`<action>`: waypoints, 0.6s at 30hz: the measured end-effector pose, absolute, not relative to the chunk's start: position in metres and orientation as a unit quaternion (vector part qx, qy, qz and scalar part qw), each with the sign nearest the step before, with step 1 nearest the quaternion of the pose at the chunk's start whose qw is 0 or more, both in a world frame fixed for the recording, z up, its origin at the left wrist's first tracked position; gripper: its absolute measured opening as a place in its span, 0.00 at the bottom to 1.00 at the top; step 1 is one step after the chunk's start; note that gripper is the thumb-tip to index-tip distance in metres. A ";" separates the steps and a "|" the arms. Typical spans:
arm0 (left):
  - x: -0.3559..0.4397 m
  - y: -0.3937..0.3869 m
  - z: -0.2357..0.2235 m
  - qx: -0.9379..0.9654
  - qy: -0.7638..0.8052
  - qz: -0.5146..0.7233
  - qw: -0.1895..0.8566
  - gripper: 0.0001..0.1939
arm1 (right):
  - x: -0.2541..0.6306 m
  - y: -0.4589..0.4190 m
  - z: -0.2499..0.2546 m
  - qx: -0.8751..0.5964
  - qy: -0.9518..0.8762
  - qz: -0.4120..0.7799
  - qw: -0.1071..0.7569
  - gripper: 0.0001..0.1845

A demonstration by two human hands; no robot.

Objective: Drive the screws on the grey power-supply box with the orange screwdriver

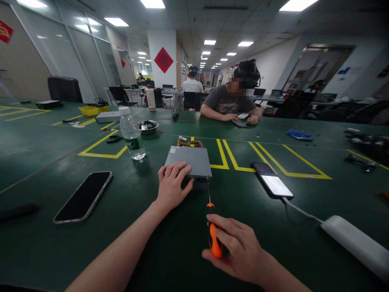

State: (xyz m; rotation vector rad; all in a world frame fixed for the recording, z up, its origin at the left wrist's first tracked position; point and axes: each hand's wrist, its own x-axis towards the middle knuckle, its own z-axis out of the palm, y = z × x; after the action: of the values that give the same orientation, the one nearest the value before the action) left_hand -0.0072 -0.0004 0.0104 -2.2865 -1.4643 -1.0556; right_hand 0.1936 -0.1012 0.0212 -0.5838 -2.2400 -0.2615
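Note:
A grey metal computer power supply (190, 158) lies on the green tabletop in front of me, its bundle of coloured wires (190, 142) at the far side. My left hand (174, 182) grips its near left part, fingers bent over the top and thumb against the front side. In my right hand (234, 245) is a screwdriver with an orange and black handle (215, 239), held between thumb and fingers. The screwdriver's thin shaft points away from me, and its tip meets the near right corner of the power supply; any screw there is too small to make out.
A water bottle (132, 136) stands left of the power supply, near a metal bowl (148, 127). A dark phone (83, 196) lies at left; a lit phone (272, 180) at right is cabled to a white power strip (354, 237). Across the table sits a person (232, 101).

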 end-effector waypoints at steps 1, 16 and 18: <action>-0.007 0.000 0.010 -0.779 -0.500 -0.361 0.114 0.17 | 0.195 -0.101 0.019 -0.227 -0.882 -0.099 0.402 0.13; -0.007 0.000 0.010 -0.779 -0.497 -0.365 0.112 0.18 | 0.180 -0.092 0.018 -0.181 -0.896 -0.078 0.397 0.14; -0.008 0.001 0.009 -0.779 -0.497 -0.365 0.113 0.18 | 0.180 -0.092 0.018 -0.182 -0.895 -0.078 0.399 0.14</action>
State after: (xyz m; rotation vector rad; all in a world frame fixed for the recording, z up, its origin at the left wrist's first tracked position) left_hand -0.0076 0.0007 0.0091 -2.2847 -1.4595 -1.0714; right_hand 0.1798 -0.0918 0.0176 -0.4596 -2.2664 -0.1967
